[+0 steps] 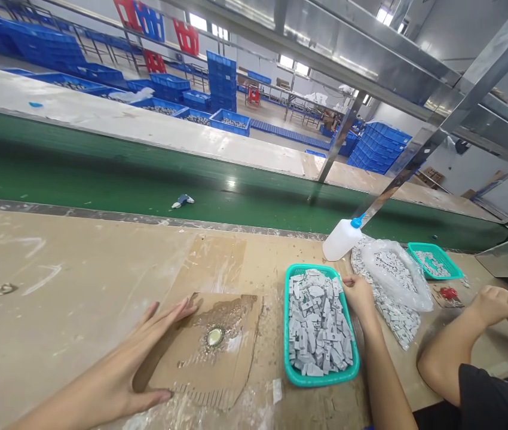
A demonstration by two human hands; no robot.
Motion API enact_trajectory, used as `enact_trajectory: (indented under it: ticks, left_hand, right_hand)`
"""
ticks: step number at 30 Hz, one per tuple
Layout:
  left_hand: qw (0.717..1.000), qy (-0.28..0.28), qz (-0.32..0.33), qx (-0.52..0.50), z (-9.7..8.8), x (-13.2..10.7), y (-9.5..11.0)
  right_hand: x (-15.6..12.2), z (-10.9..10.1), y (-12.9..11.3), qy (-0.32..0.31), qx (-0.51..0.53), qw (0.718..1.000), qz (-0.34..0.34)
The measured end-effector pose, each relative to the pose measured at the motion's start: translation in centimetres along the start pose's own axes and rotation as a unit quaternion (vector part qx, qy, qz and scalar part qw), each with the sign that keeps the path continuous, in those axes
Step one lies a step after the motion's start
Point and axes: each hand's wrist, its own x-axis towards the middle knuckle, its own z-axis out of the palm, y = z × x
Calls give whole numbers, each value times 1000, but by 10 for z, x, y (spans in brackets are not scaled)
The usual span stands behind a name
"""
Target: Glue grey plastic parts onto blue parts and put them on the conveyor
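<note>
My left hand (146,352) rests at the left edge of a torn piece of cardboard (204,376), fingers stretched out and thumb apart. On the cardboard lies a small round cap-like piece (214,338) in a wet, glossy patch. To the right stands a green plastic basket (287,334) heaped with small grey parts (321,322). My right hand (360,298) grips the basket's right rim near its far corner; part of the fingers is hidden.
Behind the basket, a white squeeze bottle (342,240) with a blue nozzle leans beside a plastic bag of grey parts (392,275). Farther right are another green basket (453,270) and a co-worker's arms (455,334). A green conveyor belt (137,194) runs behind the table, carrying a small blue-and-white piece (183,201).
</note>
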Motion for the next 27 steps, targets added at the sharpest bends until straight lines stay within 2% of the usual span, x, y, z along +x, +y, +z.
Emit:
enact_trajectory:
  ticks: [2,7,9,12,15,18,22,27]
  left_hand:
    - [1000,-4,-10,-16,3,-3,4]
    - [996,33,-77,-36,9,-14,11]
    - [996,27,-72,-39,10,-15,11]
    - [998,-12,-37,-43,6,-13,10]
    - [998,-36,-28,-46,3,-11,12]
    - [997,-29,-54,-46,3,-13,21]
    - [995,-11,-75,-62,8,-20,31]
    - [988,0,-109,-107,16,-27,30]
  right_hand:
    - [1,0,2,-2,13,1000,-4]
    - [1,3,2,38,78,996,-19]
    - [0,2,2,64,119,991,-19]
    - [-1,2,0,92,201,975,-6]
    - [0,6,-4,75,296,952,2]
    - [-3,10,-12,54,358,932,11]
    - [-13,9,-24,48,389,920,30]
    - [-22,1,-38,30,405,912,65]
